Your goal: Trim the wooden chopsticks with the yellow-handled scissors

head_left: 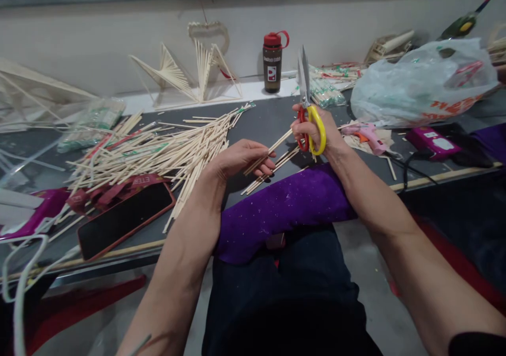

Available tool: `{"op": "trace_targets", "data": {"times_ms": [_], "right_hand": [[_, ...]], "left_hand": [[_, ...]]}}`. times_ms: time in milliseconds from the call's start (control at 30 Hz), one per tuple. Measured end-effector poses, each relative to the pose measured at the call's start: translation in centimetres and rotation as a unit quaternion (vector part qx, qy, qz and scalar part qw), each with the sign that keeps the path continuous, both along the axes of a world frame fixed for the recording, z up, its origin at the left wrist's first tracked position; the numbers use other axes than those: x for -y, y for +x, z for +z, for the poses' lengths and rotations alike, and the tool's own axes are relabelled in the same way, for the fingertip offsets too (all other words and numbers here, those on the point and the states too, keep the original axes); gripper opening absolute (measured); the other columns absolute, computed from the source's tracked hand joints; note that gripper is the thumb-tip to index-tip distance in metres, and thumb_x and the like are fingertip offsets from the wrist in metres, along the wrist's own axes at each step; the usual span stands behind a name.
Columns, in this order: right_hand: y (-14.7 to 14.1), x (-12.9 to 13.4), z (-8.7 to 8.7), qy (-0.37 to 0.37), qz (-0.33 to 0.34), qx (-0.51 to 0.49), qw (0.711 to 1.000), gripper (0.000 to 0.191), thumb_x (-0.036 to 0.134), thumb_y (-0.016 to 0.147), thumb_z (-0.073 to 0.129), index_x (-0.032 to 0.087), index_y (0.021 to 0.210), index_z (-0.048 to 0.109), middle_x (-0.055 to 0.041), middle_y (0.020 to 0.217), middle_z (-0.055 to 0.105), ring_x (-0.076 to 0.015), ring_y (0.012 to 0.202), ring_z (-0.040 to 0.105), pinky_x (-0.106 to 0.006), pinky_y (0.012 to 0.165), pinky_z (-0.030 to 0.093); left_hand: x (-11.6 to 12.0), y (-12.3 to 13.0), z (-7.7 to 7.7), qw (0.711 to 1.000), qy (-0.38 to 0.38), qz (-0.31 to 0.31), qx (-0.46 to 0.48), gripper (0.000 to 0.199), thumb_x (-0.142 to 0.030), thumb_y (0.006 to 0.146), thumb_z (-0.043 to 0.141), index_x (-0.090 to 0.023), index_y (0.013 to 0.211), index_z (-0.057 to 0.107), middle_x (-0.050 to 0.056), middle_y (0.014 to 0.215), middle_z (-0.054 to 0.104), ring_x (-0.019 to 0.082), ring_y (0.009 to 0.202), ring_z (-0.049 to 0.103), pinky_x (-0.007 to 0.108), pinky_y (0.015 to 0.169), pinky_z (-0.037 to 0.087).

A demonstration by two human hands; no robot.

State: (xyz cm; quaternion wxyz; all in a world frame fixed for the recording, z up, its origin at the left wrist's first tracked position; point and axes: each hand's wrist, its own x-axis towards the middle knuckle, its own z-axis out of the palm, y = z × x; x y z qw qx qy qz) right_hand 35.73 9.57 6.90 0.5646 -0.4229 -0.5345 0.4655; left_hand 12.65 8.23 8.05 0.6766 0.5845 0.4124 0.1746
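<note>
My left hand (253,158) pinches a few thin wooden sticks (281,141) above the dark table. Their far ends reach the fingers of my right hand (316,126), which also grips a pair of scissors (315,129) with red and yellow handles. The scissor blades point up and look closed or nearly so. Just below my hands, several more loose sticks (256,184) lie on the table. A purple cloth (284,205) hangs over the table edge between my forearms and onto my lap.
A large heap of sticks (197,147) spreads to the left, with a phone (126,221) in front. Stick models (169,74) and a bottle (272,63) stand at the back. On the right are a pink glue gun (369,137) and a plastic bag (422,84).
</note>
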Motion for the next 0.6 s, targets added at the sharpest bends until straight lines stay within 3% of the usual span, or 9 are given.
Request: {"op": "trace_targets", "data": {"times_ms": [133,233,300,400,600], "right_hand": [[-1.3,0.6,0.1,0.035,0.018,0.028,0.999,0.051,0.025,0.063,0.071,0.023,0.111,0.053,0.0058,0.072,0.058,-0.0083,0.056,0.052,-0.024,0.051,0.044],[-2.4,1.0,0.0,0.074,0.025,0.046,0.996,0.052,0.024,0.066,0.07,0.025,0.115,0.053,0.0072,0.074,0.057,-0.0078,0.058,0.052,-0.024,0.054,0.046],[-2.9,1.3,0.0,0.113,0.042,0.053,0.991,0.053,0.025,0.068,0.07,0.025,0.118,0.053,0.0068,0.077,0.058,-0.0086,0.064,0.056,-0.025,0.062,0.049],[-3.3,1.9,0.2,0.169,0.065,0.072,0.981,0.052,0.03,0.073,0.07,0.025,0.121,0.052,0.0048,0.083,0.061,-0.0106,0.075,0.06,-0.03,0.076,0.052],[-2.2,2.4,0.9,0.157,0.005,0.153,0.976,0.056,0.041,0.076,0.07,0.023,0.125,0.05,0.0023,0.085,0.061,-0.0137,0.078,0.059,-0.034,0.078,0.05]], "left_hand": [[0.6,1.2,0.3,0.997,0.059,0.049,-0.019,0.016,-0.027,0.089,0.06,-0.014,0.094,0.068,0.007,0.076,0.071,0.011,0.057,0.064,0.023,0.055,0.05],[1.0,1.9,0.6,0.983,0.169,0.058,-0.048,0.02,-0.031,0.091,0.055,-0.015,0.087,0.066,0.003,0.069,0.066,0.008,0.05,0.053,0.021,0.05,0.042],[1.3,2.2,0.7,0.953,0.286,0.059,-0.082,0.028,-0.036,0.093,0.051,-0.016,0.078,0.064,0.001,0.064,0.061,0.008,0.051,0.048,0.021,0.05,0.037],[1.6,2.2,0.7,0.886,0.441,0.077,-0.124,0.035,-0.04,0.095,0.048,-0.017,0.074,0.064,-0.002,0.059,0.055,0.01,0.057,0.047,0.022,0.056,0.036],[1.3,1.5,0.7,0.809,0.552,0.166,-0.117,0.034,-0.043,0.098,0.045,-0.02,0.099,0.07,-0.002,0.064,0.058,0.011,0.058,0.051,0.023,0.06,0.039]]}}
